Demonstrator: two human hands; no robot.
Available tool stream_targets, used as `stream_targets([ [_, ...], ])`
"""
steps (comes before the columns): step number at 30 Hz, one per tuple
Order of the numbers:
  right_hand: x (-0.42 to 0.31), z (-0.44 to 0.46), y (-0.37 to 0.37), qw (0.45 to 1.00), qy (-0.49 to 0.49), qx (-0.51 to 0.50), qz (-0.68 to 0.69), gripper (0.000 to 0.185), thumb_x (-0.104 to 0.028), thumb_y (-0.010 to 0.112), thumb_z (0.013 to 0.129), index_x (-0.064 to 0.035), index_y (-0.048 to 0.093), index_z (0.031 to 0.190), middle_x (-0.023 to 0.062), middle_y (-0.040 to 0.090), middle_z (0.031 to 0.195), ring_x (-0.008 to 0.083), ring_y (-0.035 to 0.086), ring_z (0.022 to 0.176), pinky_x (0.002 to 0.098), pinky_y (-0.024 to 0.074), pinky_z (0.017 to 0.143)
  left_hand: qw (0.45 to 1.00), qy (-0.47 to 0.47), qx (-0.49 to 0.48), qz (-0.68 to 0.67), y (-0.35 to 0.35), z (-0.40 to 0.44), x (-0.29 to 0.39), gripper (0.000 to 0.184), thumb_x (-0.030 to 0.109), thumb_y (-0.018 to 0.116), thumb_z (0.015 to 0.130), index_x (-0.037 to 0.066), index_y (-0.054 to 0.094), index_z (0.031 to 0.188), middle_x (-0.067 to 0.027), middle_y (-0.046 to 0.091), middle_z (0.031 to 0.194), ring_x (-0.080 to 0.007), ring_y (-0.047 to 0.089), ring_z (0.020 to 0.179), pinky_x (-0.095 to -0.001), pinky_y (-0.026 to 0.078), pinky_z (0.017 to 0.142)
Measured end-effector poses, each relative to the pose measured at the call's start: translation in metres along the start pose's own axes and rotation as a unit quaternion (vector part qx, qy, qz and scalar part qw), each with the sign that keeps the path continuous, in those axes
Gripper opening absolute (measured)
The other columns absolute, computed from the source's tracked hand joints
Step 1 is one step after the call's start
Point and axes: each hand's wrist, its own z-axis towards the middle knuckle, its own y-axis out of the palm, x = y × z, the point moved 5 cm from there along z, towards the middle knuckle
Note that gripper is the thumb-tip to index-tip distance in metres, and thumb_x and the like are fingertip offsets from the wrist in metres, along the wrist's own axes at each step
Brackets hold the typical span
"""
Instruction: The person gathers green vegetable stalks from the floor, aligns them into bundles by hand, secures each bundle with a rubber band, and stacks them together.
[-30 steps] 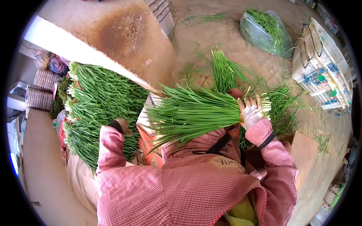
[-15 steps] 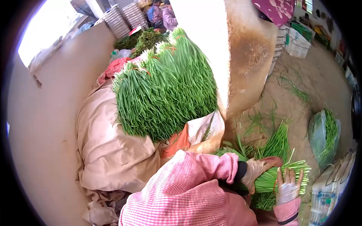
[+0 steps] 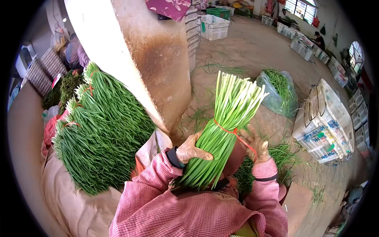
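Observation:
A thick bunch of garlic chives [image 3: 221, 138] stands tilted in front of me, pale cut ends up and green leaves down. My left hand [image 3: 194, 149] grips its left side, thumb across the front. Around the middle runs a red tie [image 3: 224, 128], with a knot at the front right. My right hand [image 3: 256, 145] is just right of the bunch, fingers apart and somewhat blurred. The tie's loose tail crosses in front of its palm. Both hands appear to wear thin, stained gloves. Loose chives [image 3: 282, 158] lie below and behind the right hand.
Tied chive bunches [image 3: 106, 122] are piled on a cloth [image 3: 71, 173] at left, beside a stained pillar [image 3: 158, 59]. At right stand a clear bag [image 3: 276, 104] of greens and white crates [image 3: 325, 122]. Further crates [image 3: 215, 27] and other people are in the background.
My view has swung right. The chive bunch, lying flat low at right under both hands, is now raised upright before me. My right hand has come off its stalks to beside the tie's tail.

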Motion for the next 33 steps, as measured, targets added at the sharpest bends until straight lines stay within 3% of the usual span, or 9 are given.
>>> stream_targets([
  [5,0.019,0.045,0.001,0.972,-0.066,0.122,0.192,0.087,-0.072,0.048,0.064,-0.007,0.04,0.122,0.0146,0.049,0.114,0.0293,0.049,0.101,0.0439,0.0448,0.083,0.986,-0.146,-0.001,-0.077,-0.004,0.003,-0.086,0.064,0.0,0.07,0.063,0.006,0.042,0.12,-0.0064,0.058,0.104,-0.0175,0.057,0.091,-0.032,0.046,0.082],
  [7,-0.013,0.043,0.023,0.974,-0.042,0.127,0.184,0.059,-0.051,0.048,0.08,-0.0059,0.043,0.117,0.0127,0.053,0.108,0.0252,0.052,0.097,0.0403,0.0471,0.081,0.972,-0.181,0.01,-0.152,-0.001,-0.006,-0.101,0.07,0.005,0.071,0.065,0.006,0.036,0.125,-0.0078,0.054,0.11,-0.0181,0.055,0.096,-0.0328,0.044,0.084],
  [13,-0.047,0.108,0.07,0.996,-0.028,-0.015,0.08,0.05,-0.042,0.046,0.085,-0.0048,0.042,0.118,0.0117,0.053,0.108,0.0225,0.053,0.096,0.0371,0.048,0.08,0.967,0.189,-0.018,0.17,0.0,-0.032,-0.061,0.101,0.011,0.079,0.056,0.004,0.015,0.134,-0.0065,0.043,0.124,-0.0159,0.039,0.115,-0.0321,0.03,0.096],
  [16,-0.073,0.126,0.16,0.994,-0.093,-0.036,0.034,0.043,-0.032,0.04,0.089,-0.0033,0.04,0.121,0.0102,0.053,0.107,0.0193,0.054,0.094,0.0318,0.0494,0.077,0.994,0.093,0.053,0.001,-0.034,-0.048,-0.045,0.086,0.01,0.078,0.058,0.003,0.028,0.128,-0.0051,0.045,0.121,-0.014,0.04,0.112,-0.0295,0.032,0.095],
  [20,-0.097,0.142,0.229,0.95,-0.212,-0.004,-0.229,0.052,-0.04,0.039,0.089,-0.0083,0.031,0.13,0.0096,0.042,0.125,0.0194,0.041,0.113,0.0338,0.0282,0.096,0.943,0.25,0.215,0.047,-0.093,-0.111,0.07,0.079,-0.001,0.072,0.059,0.005,0.032,0.127,-0.0054,0.045,0.121,-0.0149,0.043,0.112,-0.032,0.034,0.095],
  [25,-0.062,0.185,0.12,0.908,-0.135,0.073,-0.391,0.043,-0.034,0.049,0.087,-0.0089,0.044,0.122,0.001,0.055,0.103,0.0059,0.049,0.083,0.0203,0.0372,0.075,0.79,0.396,0.467,0.034,-0.195,-0.216,0.205,0.055,-0.007,0.067,0.058,0.002,0.047,0.109,-0.0113,0.057,0.098,-0.0225,0.06,0.08,-0.0357,0.052,0.072],
  [29,-0.019,0.169,0.018,0.906,-0.087,0.095,-0.404,0.04,-0.028,0.053,0.085,-0.0087,0.046,0.119,-0.0011,0.057,0.095,0.004,0.049,0.075,0.0166,0.0369,0.064,0.769,0.262,0.578,-0.08,-0.352,-0.275,0.259,0.058,0.008,0.068,0.067,0.002,0.04,0.118,-0.0169,0.058,0.096,-0.0285,0.061,0.062,-0.0368,0.055,0.052],
  [31,-0.008,0.148,-0.03,0.908,-0.065,0.13,-0.393,0.039,-0.025,0.054,0.085,-0.0083,0.046,0.118,-0.0017,0.057,0.093,0.0033,0.049,0.072,0.0155,0.0365,0.059,0.585,0.063,0.796,0.143,-0.461,-0.312,0.231,0.082,0.028,0.068,0.069,0.006,0.02,0.131,-0.024,0.046,0.114,-0.0336,0.058,0.088,-0.0409,0.052,0.072],
  [33,-0.01,0.092,-0.1,0.891,-0.037,0.214,-0.399,0.037,-0.015,0.055,0.084,-0.0009,0.046,0.116,0.0029,0.056,0.092,0.0069,0.05,0.073,0.0191,0.0427,0.068,0.464,-0.311,0.738,0.38,-0.475,-0.29,0.167,0.111,0.042,0.072,0.058,0.017,-0.002,0.137,-0.0252,0.014,0.136,-0.0345,0.024,0.124,-0.0383,0.026,0.1],
])
